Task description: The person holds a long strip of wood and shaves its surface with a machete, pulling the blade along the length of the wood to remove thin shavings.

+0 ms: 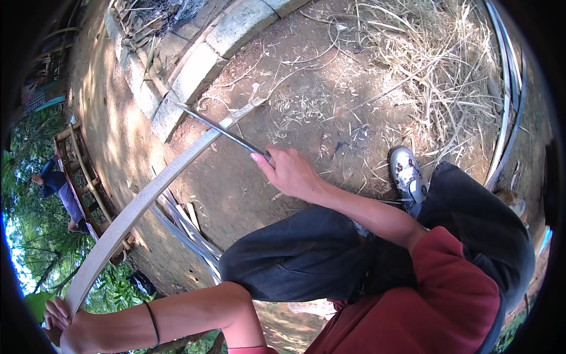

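Observation:
My left hand (57, 318), at the lower left, has its fingers wrapped round one end of a long, flat, pale wooden strip (141, 203). From there the strip slants up and away to the right, its far end over the bare ground. My right hand (290, 171) is closed round the handle of a long, narrow-bladed knife (236, 139). Its blade lies across the strip near that far end, with the tip pointing up and left. Most of the handle is hidden in my fist.
Stone blocks (197, 74) edge a fire pit at the top left. A heap of shavings (436, 88) lies at the upper right, beside long strips (512, 100). More strips (191, 233) lie by my knee. A person (56, 183) is at a bamboo bench far left.

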A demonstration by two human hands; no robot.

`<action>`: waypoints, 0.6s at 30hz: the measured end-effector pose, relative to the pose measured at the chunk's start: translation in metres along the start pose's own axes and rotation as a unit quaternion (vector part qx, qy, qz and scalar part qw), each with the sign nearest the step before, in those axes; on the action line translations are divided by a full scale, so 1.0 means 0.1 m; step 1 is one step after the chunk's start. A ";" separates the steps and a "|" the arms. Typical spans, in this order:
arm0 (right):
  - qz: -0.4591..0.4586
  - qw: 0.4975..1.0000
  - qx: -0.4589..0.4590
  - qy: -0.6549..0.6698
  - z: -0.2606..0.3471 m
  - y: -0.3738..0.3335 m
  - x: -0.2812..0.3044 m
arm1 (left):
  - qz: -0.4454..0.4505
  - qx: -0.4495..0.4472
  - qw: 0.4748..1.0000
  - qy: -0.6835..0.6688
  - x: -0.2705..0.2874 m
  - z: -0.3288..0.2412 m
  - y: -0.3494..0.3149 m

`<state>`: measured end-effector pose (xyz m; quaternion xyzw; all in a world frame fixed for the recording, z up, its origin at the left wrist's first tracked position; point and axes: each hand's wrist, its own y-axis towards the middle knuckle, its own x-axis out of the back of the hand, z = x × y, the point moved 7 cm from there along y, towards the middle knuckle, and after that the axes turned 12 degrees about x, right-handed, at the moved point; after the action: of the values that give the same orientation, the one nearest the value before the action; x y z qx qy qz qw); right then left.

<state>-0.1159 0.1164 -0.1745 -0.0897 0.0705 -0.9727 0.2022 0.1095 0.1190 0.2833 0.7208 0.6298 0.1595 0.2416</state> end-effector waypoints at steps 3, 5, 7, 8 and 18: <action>-0.039 0.992 -0.084 -0.091 -0.95 0.03 -0.04 | 0.003 -0.004 1.000 -0.004 0.00 -0.06 0.02; -0.031 0.981 -0.127 -0.144 -1.09 0.07 0.06 | 0.003 -0.009 1.000 -0.012 -0.01 -0.08 0.03; -0.008 0.978 -0.128 -0.165 -0.83 0.12 0.18 | -0.001 -0.011 1.000 -0.012 0.01 -0.06 0.03; -0.001 0.984 -0.106 -0.143 -0.69 0.08 0.23 | 0.001 -0.007 1.000 -0.013 0.05 -0.03 0.04; -0.044 0.985 -0.136 -0.100 -1.09 -0.01 0.09 | 0.018 -0.017 1.000 -0.015 -0.04 -0.12 0.08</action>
<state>-0.1464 0.1249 -0.2794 -0.2166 0.1778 -0.9480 0.1511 0.1094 0.1157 0.2984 0.7300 0.6102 0.1637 0.2609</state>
